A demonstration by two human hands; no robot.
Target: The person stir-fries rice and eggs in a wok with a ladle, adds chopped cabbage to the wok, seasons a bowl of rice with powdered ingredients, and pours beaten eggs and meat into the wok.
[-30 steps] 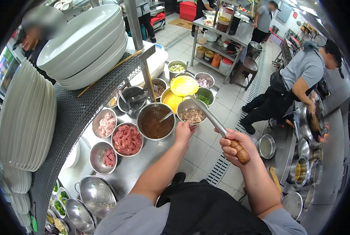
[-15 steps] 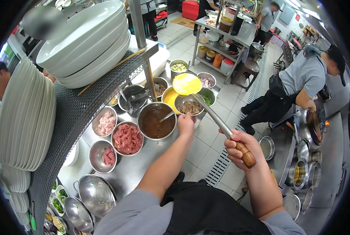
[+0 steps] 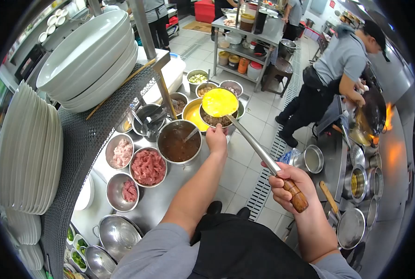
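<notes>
My right hand is wrapped round the wooden handle of a long ladle. Bright yellow liquid, like beaten egg, fills the ladle's cup above the bowls. My left hand grips the near rim of a steel bowl of brown minced meat, partly hidden under the ladle. Beside it stands a bowl of yellow liquid. To the left is a pot of brown sauce with a spoon in it. Bowls of sliced red meat and pale meat sit nearby.
A mesh shelf with stacked white plates and large bowls overhangs the left. Metal colanders lie below. At right, a co-worker works at a wok with flames. Pots stand by the stove.
The ladle's cup has come down slightly and left over the minced meat bowl. The co-worker at right now reaches toward a wok with flames showing. The view has shifted slightly.
</notes>
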